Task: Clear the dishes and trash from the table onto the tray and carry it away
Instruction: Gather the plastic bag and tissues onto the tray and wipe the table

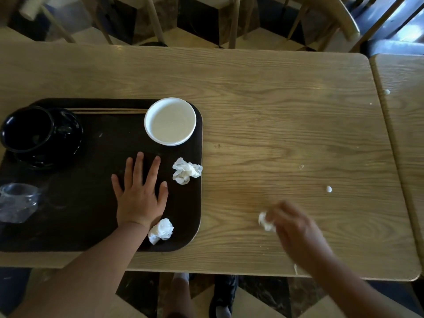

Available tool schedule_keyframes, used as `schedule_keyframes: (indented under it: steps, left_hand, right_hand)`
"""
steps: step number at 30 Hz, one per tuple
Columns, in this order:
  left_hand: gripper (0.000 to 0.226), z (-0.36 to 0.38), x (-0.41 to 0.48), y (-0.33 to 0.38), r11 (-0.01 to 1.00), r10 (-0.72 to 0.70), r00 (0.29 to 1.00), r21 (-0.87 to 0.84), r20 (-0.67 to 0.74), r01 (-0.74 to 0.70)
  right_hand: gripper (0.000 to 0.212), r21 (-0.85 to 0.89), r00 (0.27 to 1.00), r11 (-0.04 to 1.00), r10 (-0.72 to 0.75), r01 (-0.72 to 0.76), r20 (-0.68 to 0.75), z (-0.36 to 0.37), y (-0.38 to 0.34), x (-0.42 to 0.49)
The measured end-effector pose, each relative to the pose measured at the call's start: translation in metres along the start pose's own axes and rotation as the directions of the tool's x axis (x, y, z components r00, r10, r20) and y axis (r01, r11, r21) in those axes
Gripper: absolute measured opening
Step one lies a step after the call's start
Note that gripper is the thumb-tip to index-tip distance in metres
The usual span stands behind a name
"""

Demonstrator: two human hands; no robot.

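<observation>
A dark brown tray [91,226] lies on the left of the wooden table [275,122]. On it stand a black bowl [25,129] leaning in a black dish, a white bowl [170,121], wooden chopsticks [107,111], a crushed clear plastic cup [17,201] and two crumpled white napkins [187,171] [160,231]. My left hand [138,193] rests flat on the tray, fingers spread. My right hand [296,228], blurred, is over the table to the right of the tray, its fingers closed on a crumpled white napkin [266,222].
Small white crumbs and drips [329,189] dot the table's right side. A second table [403,111] butts against the right edge. Wooden chairs [321,19] stand beyond the far edge. My shoes [223,294] show on the tiled floor below.
</observation>
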State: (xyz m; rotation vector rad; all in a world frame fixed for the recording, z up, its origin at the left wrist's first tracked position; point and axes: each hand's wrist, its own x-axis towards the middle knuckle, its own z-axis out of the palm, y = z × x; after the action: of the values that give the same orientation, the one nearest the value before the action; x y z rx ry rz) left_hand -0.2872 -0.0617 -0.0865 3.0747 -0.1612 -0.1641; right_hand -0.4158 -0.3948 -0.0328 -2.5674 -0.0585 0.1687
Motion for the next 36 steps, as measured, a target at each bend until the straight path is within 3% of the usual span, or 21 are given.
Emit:
schedule_keyframes:
  steps: [4, 6, 9, 12, 14, 16, 20, 23, 27, 29, 31, 33, 36]
  left_hand:
    - [0.065, 0.001, 0.000, 0.000, 1.000, -0.005, 1.000, -0.006, -0.002, 0.005]
    - [0.065, 0.003, 0.000, -0.001, 1.000, -0.003, 1.000, -0.005, -0.007, 0.003]
    - [0.065, 0.003, 0.000, -0.001, 1.000, -0.005, 1.000, -0.010, -0.006, 0.005]
    - [0.065, 0.001, 0.000, -0.001, 1.000, -0.006, 1.000, -0.010, -0.004, 0.006]
    - [0.065, 0.001, 0.000, -0.001, 1.000, -0.011, 1.000, -0.015, -0.003, 0.011]
    - [0.064, 0.001, 0.000, 0.000, 1.000, -0.014, 1.000, -0.022, -0.004, 0.014]
    - [0.065, 0.001, 0.000, 0.000, 1.000, -0.013, 1.000, -0.028, -0.008, 0.013]
    - [0.065, 0.002, 0.000, 0.000, 1.000, -0.014, 1.000, -0.021, -0.007, 0.014]
    - [0.065, 0.002, 0.000, 0.000, 1.000, -0.015, 1.000, -0.021, 0.001, 0.015]
    - [0.064, 0.001, 0.000, 0.001, 0.999, -0.013, 1.000, -0.031, -0.005, 0.013]
    - [0.064, 0.000, -0.001, 0.002, 0.999, -0.012, 1.000, -0.040, -0.012, 0.011]
    - [0.064, 0.000, -0.001, 0.002, 0.999, -0.011, 1.000, -0.041, -0.014, 0.011]
    - [0.065, 0.000, -0.001, 0.001, 0.999, -0.012, 1.000, -0.032, -0.010, 0.011]
  right_hand:
    - [0.039, 0.027, 0.962, 0.999, 0.011, -0.020, 0.273, 0.005, -0.013, -0.075]
    - [0.036, 0.020, 0.959, 0.993, 0.110, -0.119, 0.260, -0.007, -0.002, -0.075]
    - [0.020, 0.052, 0.972, 0.971, 0.235, -0.234, -0.008, -0.033, 0.026, -0.031]
    - [0.014, 0.079, 0.879, 0.925, 0.378, -0.372, -0.289, -0.058, 0.067, 0.033]
    - [0.016, 0.106, 0.805, 0.893, 0.440, -0.436, -0.398, -0.069, 0.091, 0.067]
    - [0.020, 0.083, 0.784, 0.881, 0.455, -0.466, -0.423, -0.070, 0.104, 0.091]
    - [0.020, -0.015, 0.829, 0.891, 0.416, -0.454, -0.375, -0.042, 0.079, 0.101]
    - [0.017, -0.047, 0.923, 0.973, 0.200, -0.228, -0.329, -0.011, 0.038, 0.059]
    - [0.028, -0.031, 0.998, 0.999, 0.039, -0.040, -0.040, 0.021, -0.009, -0.028]
    - [0.037, 0.021, 0.993, 1.000, 0.010, -0.013, 0.119, 0.026, -0.019, -0.062]
    - [0.035, 0.066, 0.984, 0.998, -0.019, 0.007, 0.179, 0.020, -0.018, -0.075]
    - [0.019, 0.071, 0.996, 0.997, -0.011, 0.005, 0.089, 0.004, -0.003, -0.068]
    - [0.014, 0.019, 0.957, 0.979, 0.205, -0.205, -0.203, -0.031, 0.046, -0.028]
